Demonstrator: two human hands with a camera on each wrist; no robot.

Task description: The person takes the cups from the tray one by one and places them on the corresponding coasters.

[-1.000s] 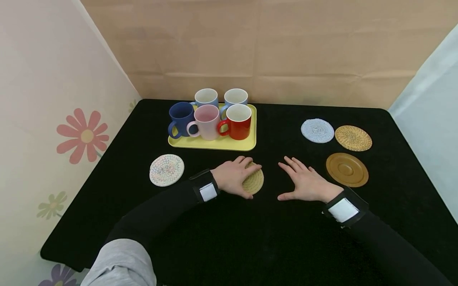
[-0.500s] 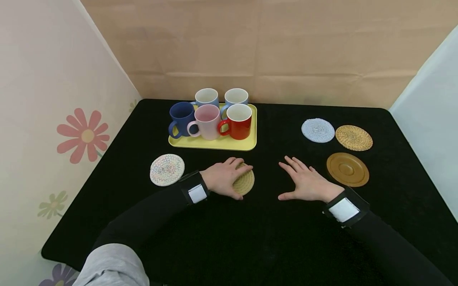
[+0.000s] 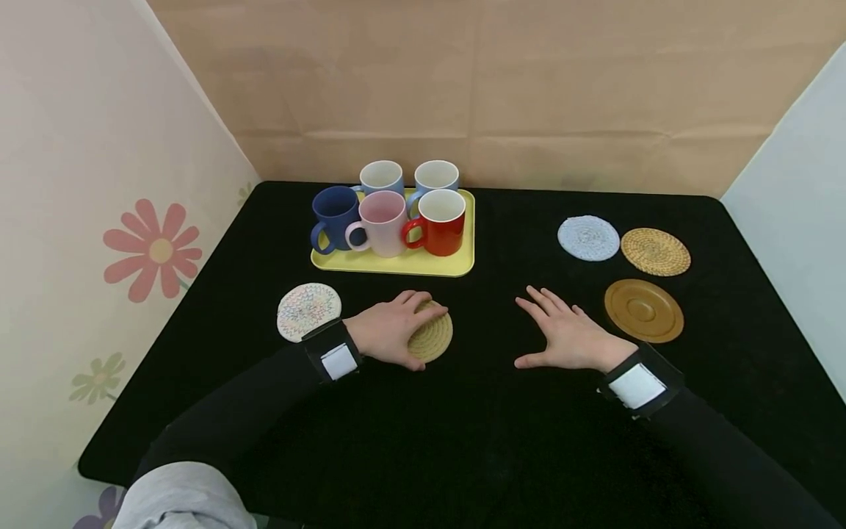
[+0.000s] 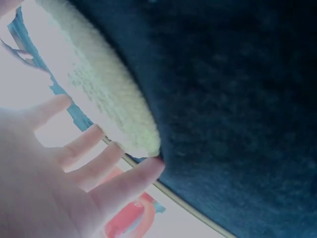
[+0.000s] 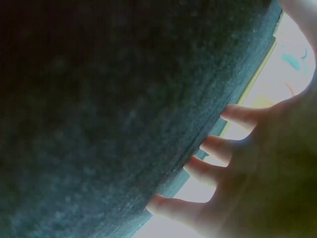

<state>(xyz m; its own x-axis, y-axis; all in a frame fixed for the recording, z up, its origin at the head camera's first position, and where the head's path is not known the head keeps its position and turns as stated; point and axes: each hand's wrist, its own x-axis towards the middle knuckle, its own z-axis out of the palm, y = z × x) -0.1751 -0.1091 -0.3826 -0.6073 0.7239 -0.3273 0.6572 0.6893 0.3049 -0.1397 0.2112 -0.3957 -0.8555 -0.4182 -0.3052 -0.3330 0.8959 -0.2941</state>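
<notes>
In the head view my left hand (image 3: 390, 329) spans a small round woven straw coaster (image 3: 432, 336), fingers at its far edge and thumb at its near edge. The left wrist view shows the fingertips (image 4: 153, 166) at the rim of the coaster (image 4: 106, 104), which lies low over the black cloth. My right hand (image 3: 573, 339) rests on the cloth with its fingers spread, holding nothing. Just left of my left wrist is a white coaster (image 3: 308, 311) with coloured stitching.
A yellow tray (image 3: 390, 266) stands behind, bearing a dark blue mug (image 3: 335, 213), a pink mug (image 3: 383, 231), a red mug (image 3: 443, 231) and two light blue ones. On the right lie a pale blue coaster (image 3: 588, 238), a woven tan coaster (image 3: 656, 252) and a brown wooden one (image 3: 644, 311).
My left hand has moved left along the table, and the straw coaster has travelled with it, nearer the white coaster. The right hand has stayed in place.
</notes>
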